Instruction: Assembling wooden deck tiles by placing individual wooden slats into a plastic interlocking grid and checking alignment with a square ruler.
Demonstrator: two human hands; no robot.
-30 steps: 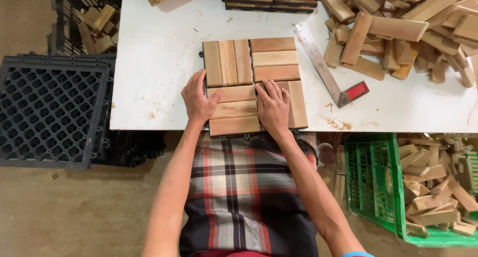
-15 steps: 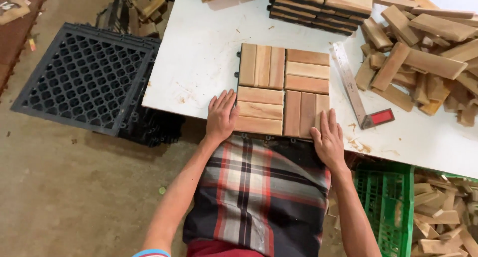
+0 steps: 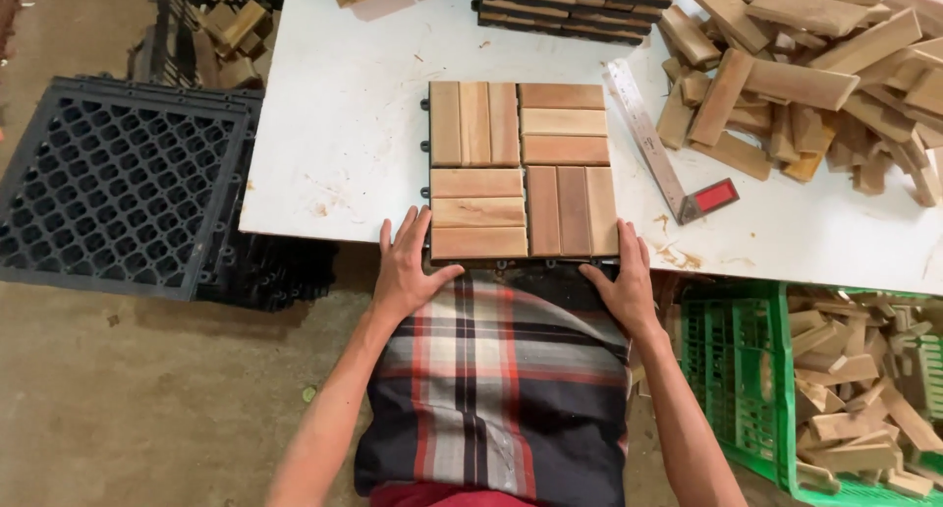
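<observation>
A square wooden tile [image 3: 523, 170] lies on the white desk [image 3: 344, 143], at its near edge. The left hand [image 3: 405, 268] grips the tile's near left corner, fingers spread along the side and thumb under the edge. The right hand [image 3: 621, 276] holds the near right corner in the same way. A metal square ruler [image 3: 660, 145] lies just right of the tile.

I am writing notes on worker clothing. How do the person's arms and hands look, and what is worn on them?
Both forearms are bare: no sleeves are visible. The left hand and the right hand wear no gloves, and no rings or watch show. Below them is a checked cloth in dark, red and white.
</observation>
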